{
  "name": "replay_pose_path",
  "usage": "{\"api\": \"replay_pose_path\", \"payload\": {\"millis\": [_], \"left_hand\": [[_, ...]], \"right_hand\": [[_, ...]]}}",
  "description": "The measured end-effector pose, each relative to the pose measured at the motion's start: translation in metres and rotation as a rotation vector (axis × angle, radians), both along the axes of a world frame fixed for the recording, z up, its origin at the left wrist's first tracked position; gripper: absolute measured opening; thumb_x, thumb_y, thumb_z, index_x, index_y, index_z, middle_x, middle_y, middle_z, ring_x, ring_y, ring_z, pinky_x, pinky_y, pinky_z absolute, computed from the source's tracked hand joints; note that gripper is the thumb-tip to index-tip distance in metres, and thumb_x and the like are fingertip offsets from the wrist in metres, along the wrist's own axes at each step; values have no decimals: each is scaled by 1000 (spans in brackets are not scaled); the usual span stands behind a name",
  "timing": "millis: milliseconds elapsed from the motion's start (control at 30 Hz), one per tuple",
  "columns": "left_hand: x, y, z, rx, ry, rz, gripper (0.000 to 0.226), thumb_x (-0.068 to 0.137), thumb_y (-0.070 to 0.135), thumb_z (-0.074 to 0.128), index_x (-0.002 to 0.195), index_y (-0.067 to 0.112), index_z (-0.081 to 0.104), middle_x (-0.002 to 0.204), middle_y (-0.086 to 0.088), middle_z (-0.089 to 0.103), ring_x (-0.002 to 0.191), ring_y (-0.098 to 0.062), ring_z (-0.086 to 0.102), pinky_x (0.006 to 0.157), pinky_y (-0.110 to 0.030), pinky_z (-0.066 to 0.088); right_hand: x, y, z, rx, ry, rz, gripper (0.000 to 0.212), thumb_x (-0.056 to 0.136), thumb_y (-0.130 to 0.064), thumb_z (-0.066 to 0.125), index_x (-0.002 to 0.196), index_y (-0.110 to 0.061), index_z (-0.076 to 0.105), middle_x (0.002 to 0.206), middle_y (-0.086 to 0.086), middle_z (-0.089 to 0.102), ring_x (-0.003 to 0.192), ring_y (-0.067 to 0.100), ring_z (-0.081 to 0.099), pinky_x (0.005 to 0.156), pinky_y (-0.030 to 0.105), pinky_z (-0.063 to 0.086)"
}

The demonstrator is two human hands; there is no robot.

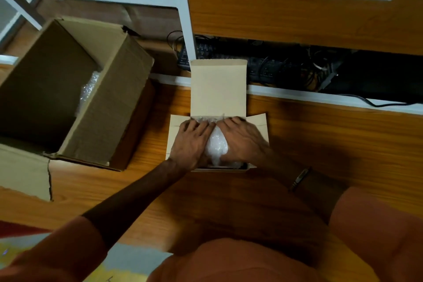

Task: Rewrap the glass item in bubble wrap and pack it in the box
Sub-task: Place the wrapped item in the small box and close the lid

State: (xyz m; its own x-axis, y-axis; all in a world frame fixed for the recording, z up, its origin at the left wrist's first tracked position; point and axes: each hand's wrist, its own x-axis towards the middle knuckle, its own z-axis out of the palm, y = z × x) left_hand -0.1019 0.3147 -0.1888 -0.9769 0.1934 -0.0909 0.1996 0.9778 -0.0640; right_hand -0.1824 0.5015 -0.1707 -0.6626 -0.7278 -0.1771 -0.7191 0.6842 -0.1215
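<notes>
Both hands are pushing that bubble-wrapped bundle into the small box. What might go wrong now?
1. The bundle bulges above the small box, so forcing it down might crack the glass.
2. The left hand and right hand press flat without gripping, so the wrap may slip loose.
3. The upright lid and spread side flaps may not close over it.

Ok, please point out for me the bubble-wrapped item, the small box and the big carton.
bubble-wrapped item (217, 145): head view, on the white wrap between the hands.
small box (218, 87): head view, on its raised lid flap.
big carton (109, 107): head view, on its right outer wall.
</notes>
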Motion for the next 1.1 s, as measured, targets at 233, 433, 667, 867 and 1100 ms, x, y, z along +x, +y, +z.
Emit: {"api": "replay_pose_path", "payload": {"millis": [233,433,667,867,1100], "left_hand": [[-1,4,10,-27,-33,30,121,62,89,65,154,12,46,144,-10,54,120,-33,53,100,-46,43],[11,16,16,35,-64,74,115,72,66,83,160,8,37,149,-14,51,126,-32,50,105,-41,45],[11,21,34,98,-139,86,113,82,57,83,165,8,24,165,-16,38,148,-35,40,123,-45,34],[24,-1,69,31,-143,30,93,101,58,59,169,13,13,174,-12,24,161,-32,21,132,-56,5],[52,-84,172,176,208,114,53,101,47,57,148,23,56,155,-10,53,148,-30,44,130,-56,13]], "right_hand": [[0,-3,9,3,-77,-7,111,59,-75,80,146,-17,46,143,4,57,130,26,52,112,41,43],[11,3,11,18,-103,-18,119,64,-71,84,158,-17,34,158,7,45,143,29,42,123,42,32],[7,12,41,27,-349,-71,115,75,-57,87,167,-26,25,171,2,32,154,28,34,124,43,33],[-27,8,95,1,-310,-5,39,90,-23,74,129,-22,70,129,2,71,118,23,67,98,36,56],[-36,-64,178,-160,-205,112,32,97,-23,71,130,-24,71,122,-5,71,109,11,67,94,34,56]]}}
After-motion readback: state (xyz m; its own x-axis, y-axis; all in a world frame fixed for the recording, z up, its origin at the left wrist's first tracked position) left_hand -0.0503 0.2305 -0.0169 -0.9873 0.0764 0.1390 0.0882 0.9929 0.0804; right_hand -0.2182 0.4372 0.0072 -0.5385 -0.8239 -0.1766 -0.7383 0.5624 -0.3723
